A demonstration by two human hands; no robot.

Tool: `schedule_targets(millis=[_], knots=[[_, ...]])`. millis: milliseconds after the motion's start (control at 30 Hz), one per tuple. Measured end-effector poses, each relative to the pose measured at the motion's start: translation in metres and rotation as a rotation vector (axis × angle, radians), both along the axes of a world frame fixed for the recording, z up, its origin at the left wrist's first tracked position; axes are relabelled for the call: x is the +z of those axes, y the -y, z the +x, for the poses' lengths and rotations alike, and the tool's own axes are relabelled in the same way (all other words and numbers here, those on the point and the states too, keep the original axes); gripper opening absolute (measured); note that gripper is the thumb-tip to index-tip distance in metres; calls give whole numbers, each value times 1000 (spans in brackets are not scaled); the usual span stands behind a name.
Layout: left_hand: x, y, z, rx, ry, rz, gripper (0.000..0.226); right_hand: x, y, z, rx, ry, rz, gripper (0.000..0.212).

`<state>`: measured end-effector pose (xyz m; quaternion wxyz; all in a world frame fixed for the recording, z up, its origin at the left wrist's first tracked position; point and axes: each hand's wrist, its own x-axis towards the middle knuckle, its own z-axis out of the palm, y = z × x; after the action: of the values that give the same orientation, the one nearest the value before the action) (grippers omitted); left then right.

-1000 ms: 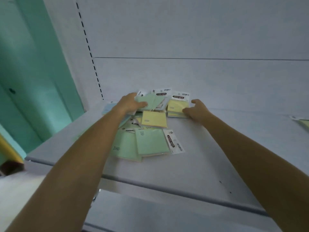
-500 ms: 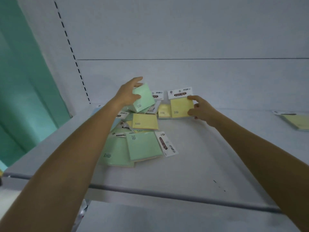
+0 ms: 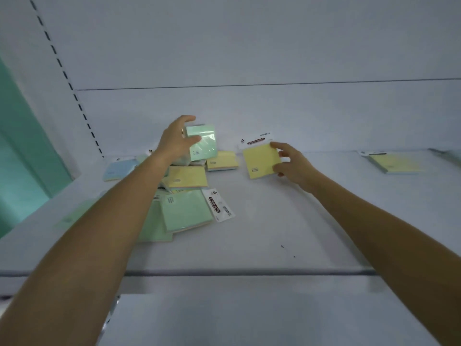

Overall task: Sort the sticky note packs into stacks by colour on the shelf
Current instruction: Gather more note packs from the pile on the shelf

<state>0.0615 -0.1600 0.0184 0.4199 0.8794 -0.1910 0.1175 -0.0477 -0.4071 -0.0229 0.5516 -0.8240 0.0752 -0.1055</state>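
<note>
Above shelf (image 3: 274, 221): green pack (image 3: 203, 143), yellow pack (image 3: 262, 163)

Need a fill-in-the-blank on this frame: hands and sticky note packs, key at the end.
1. The left hand holds the raised pack, whose colour is ____.
2. The right hand grips the other held pack, whose colour is ____.
3. The light blue pack lies at the pile's ____ edge.
4. The lone pack at the far right of the shelf is ____.
Missing words: green; yellow; left; yellow.
</note>
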Motion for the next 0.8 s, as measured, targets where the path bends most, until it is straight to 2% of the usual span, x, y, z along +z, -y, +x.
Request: schedule_targets(millis=[100, 200, 300, 567, 667, 733, 800], knots=[[5, 20, -9, -11, -131, -307, 55, 2, 16, -13, -37, 40, 21, 59], [10, 56, -23, -74, -220, -482, 37, 7, 45, -30, -94, 69, 50, 58], [11, 98, -38, -166, -272, -455, 22, 14, 87, -48, -172, 88, 89, 57], [-7, 232, -81, -259, -362, -432, 24, 17, 228, -94, -321, 80, 71, 57], [-17, 278, -93, -205, -394, -477, 31, 17, 269, -98, -301, 41, 1, 58], [-21, 303, -100, -148, -392, -511, 27, 15, 284, -95, -260, 21, -40, 57], [-25, 320, -104, -91, -377, -526, 40, 13, 292, -90, -213, 15, -105, 57]])
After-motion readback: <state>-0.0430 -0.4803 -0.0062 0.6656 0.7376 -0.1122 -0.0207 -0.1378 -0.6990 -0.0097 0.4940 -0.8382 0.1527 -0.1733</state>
